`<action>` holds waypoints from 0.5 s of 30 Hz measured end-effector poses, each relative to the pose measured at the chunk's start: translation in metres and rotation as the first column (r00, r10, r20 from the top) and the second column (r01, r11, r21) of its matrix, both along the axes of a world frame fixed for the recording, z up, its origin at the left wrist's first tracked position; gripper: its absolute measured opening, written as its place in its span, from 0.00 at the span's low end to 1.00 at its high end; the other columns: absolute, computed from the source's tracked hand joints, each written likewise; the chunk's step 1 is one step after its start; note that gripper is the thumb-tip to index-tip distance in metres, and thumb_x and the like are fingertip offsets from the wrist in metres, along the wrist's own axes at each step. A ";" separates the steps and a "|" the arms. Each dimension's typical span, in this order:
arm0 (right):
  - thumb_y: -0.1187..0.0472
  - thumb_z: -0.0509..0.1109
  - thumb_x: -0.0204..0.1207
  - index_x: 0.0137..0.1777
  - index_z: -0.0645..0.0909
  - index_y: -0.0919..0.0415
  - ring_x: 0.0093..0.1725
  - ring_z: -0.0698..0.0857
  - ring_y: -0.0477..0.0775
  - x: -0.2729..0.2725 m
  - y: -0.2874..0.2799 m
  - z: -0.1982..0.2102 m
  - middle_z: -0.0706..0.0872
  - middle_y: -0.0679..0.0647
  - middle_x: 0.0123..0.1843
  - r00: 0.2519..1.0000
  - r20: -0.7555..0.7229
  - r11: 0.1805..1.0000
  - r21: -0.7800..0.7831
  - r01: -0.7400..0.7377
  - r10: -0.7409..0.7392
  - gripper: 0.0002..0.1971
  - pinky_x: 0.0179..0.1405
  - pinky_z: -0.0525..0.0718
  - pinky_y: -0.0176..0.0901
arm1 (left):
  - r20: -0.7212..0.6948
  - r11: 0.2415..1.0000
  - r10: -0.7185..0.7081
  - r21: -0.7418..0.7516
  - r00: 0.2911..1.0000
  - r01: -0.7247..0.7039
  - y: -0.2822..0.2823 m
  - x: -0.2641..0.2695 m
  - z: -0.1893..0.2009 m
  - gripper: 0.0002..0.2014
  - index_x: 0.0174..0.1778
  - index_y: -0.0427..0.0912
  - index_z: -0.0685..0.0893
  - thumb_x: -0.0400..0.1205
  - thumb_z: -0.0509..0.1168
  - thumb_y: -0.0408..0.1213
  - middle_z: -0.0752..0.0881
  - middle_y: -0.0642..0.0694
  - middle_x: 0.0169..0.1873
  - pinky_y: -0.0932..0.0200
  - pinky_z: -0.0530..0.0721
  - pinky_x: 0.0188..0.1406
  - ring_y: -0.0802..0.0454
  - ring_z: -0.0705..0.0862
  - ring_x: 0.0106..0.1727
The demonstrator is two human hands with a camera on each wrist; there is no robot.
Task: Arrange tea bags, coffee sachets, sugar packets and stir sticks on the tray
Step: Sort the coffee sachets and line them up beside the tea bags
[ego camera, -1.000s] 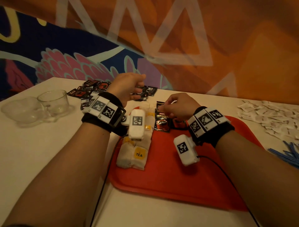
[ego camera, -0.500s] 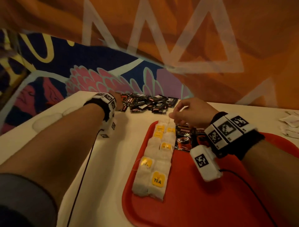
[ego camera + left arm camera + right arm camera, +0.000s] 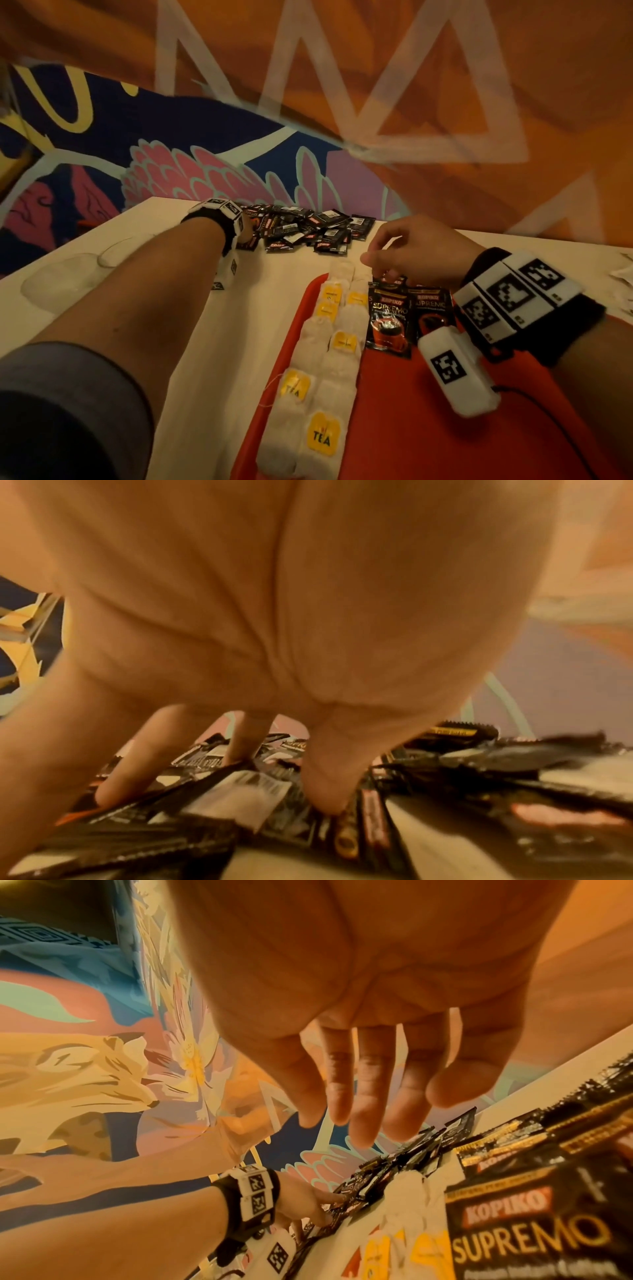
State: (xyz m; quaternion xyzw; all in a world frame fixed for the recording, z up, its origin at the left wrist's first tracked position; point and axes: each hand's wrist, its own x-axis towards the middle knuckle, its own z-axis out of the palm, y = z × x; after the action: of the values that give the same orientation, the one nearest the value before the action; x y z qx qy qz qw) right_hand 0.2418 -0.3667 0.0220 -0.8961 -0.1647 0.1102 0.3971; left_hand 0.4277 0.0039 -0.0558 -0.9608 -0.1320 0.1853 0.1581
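A red tray lies at the lower right. Two columns of white tea bags with yellow tags fill its left side. Two black Kopiko coffee sachets lie beside them, also close up in the right wrist view. My right hand hovers just above the sachets' far edge, its fingers relaxed and holding nothing. My left hand is stretched out to the pile of loose coffee sachets at the table's far side, with thumb and spread fingers touching down on them.
Clear glass cups stand on the table at the left, under my left forearm. White sugar packets show at the right edge. A painted wall rises right behind the table. The wrist camera's cable trails over the tray.
My left hand has gone from above the tea bags out to the far sachet pile and come down on it. The right hand stays over the tray's sachets.
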 end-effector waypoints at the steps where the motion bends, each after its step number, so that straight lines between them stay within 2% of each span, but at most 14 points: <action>1: 0.50 0.76 0.75 0.43 0.86 0.52 0.36 0.89 0.45 0.000 0.002 -0.001 0.92 0.48 0.38 1.000 -0.009 1.000 -0.008 -0.001 0.001 0.07 0.32 0.79 0.37 | -0.011 0.999 -0.023 -0.027 1.000 0.023 -0.001 -0.006 0.000 0.44 0.70 0.66 0.75 0.55 0.58 0.74 0.85 0.49 0.61 0.49 0.82 0.58 0.43 0.85 0.55; 3: 0.50 0.76 0.76 0.44 0.86 0.53 0.37 0.89 0.46 -0.003 0.009 -0.001 0.92 0.49 0.38 1.000 -0.021 1.000 -0.022 -0.005 0.004 0.08 0.32 0.80 0.38 | -0.058 0.998 -0.049 -0.041 0.997 0.047 -0.007 -0.017 0.002 0.45 0.70 0.61 0.78 0.54 0.57 0.70 0.87 0.50 0.54 0.47 0.85 0.59 0.46 0.86 0.51; 6: 0.50 0.76 0.76 0.45 0.86 0.54 0.39 0.89 0.47 -0.011 0.022 0.001 0.92 0.49 0.39 1.000 -0.026 0.999 -0.039 -0.017 0.016 0.08 0.32 0.81 0.40 | -0.087 0.997 -0.058 -0.056 0.995 0.053 -0.025 -0.051 0.012 0.36 0.69 0.57 0.81 0.63 0.59 0.62 0.88 0.49 0.52 0.46 0.85 0.59 0.47 0.87 0.51; 10: 0.50 0.75 0.77 0.45 0.85 0.55 0.42 0.90 0.48 -0.026 0.040 0.007 0.91 0.48 0.41 0.998 -0.014 0.991 -0.112 -0.067 0.066 0.08 0.35 0.85 0.40 | -0.092 0.992 -0.074 -0.110 0.993 0.063 -0.081 -0.156 0.049 0.25 0.78 0.56 0.74 0.82 0.62 0.47 0.83 0.43 0.67 0.48 0.82 0.65 0.42 0.82 0.66; 12: 0.50 0.74 0.78 0.47 0.86 0.55 0.44 0.90 0.48 -0.033 0.049 0.009 0.91 0.48 0.42 0.996 -0.008 0.984 -0.155 -0.088 0.088 0.09 0.36 0.85 0.41 | -0.105 0.984 -0.115 -0.150 0.988 0.099 -0.095 -0.189 0.056 0.25 0.81 0.53 0.70 0.86 0.61 0.41 0.81 0.41 0.70 0.53 0.77 0.63 0.42 0.79 0.69; 15: 0.51 0.73 0.79 0.50 0.86 0.57 0.46 0.90 0.49 -0.039 0.060 0.011 0.91 0.50 0.44 0.995 -0.004 0.965 -0.242 -0.099 0.101 0.09 0.36 0.84 0.40 | -0.074 0.966 -0.160 -0.215 0.984 0.141 -0.105 -0.226 0.059 0.25 0.82 0.51 0.69 0.87 0.61 0.38 0.81 0.43 0.69 0.51 0.79 0.64 0.43 0.79 0.67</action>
State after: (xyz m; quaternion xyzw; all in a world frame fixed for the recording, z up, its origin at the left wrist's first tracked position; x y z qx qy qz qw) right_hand 0.2024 -0.3068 0.0331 -0.9289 -0.1968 0.1454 0.2782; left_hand 0.2017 -0.1010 0.0030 -0.9700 -0.0312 0.2291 0.0758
